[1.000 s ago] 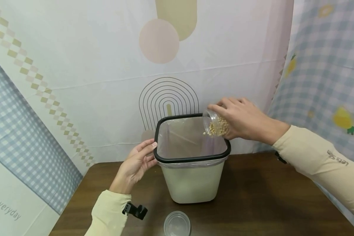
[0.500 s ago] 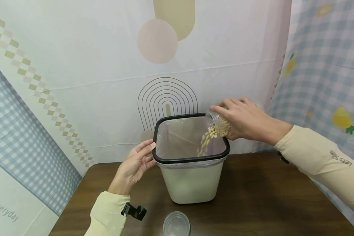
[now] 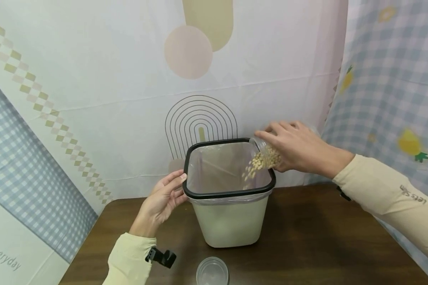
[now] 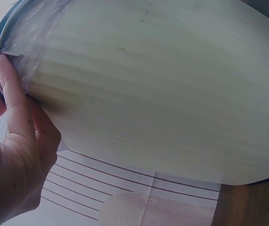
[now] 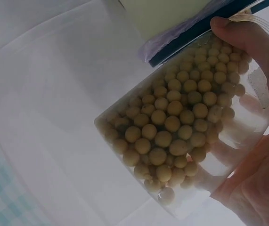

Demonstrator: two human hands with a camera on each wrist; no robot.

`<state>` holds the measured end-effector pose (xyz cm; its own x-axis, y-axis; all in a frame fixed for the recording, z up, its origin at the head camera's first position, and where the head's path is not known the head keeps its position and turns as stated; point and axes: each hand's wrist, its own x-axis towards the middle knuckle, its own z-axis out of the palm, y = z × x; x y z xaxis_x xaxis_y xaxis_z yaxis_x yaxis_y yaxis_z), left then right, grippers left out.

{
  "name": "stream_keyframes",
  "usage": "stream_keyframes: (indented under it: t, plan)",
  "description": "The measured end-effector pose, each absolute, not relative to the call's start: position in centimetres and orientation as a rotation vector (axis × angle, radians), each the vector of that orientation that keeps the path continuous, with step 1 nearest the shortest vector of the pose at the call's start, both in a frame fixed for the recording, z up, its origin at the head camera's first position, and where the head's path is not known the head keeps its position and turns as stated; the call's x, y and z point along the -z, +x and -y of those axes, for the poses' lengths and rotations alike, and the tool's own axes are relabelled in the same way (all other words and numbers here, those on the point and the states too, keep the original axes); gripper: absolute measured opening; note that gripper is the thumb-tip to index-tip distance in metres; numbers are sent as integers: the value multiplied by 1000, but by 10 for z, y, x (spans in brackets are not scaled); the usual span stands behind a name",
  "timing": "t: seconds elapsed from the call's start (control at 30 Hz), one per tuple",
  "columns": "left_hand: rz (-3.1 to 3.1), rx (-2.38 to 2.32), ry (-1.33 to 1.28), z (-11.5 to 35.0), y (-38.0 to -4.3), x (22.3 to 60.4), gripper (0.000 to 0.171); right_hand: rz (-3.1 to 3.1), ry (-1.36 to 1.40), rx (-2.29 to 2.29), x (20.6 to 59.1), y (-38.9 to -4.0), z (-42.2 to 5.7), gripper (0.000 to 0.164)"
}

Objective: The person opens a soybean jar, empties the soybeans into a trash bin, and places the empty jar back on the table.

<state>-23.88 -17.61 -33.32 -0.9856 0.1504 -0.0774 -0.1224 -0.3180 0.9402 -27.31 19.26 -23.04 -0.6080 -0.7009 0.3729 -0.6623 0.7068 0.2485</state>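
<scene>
A cream trash bin (image 3: 232,225) with a black rim (image 3: 228,195) and a clear liner bag (image 3: 214,164) stands upright on the table. At its left side my left hand (image 3: 163,200) pinches the rim, thumb on top and fingers beneath; the left wrist view shows the fingers (image 4: 16,101) against the bin wall. My right hand (image 3: 301,149) grips a clear plastic jar (image 5: 238,155) above the right side of the bin. Tilted with its mouth to the left, the jar spills pale yellow soybeans (image 3: 259,161) into the lined bin. Many soybeans (image 5: 172,123) are still inside it.
A round clear lid (image 3: 212,272) lies on the dark wooden table (image 3: 314,237) in front of the bin. Behind the table hangs a white patterned cloth (image 3: 128,71), with blue checked cloth (image 3: 381,99) at the right.
Soybeans have begun falling from the tilted jar into the bin. The right hand has shifted very slightly; the left hand keeps its grip on the rim.
</scene>
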Motion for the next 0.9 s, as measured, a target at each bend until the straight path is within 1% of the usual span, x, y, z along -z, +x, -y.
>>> stream_keyframes:
  t: [0.37,0.6,0.9]
  plan:
    - [-1719,-2424,21,176,-238,335,38,2441,1043,133,231,-273,-194,102]
    - [-1711,-2426,35,175,-239,335,38,2440,1059,135,232,-272,-194,104]
    - [-1699,-2428,41,176,-240,334,36,2404,1067,169,232,-273,-194,100]
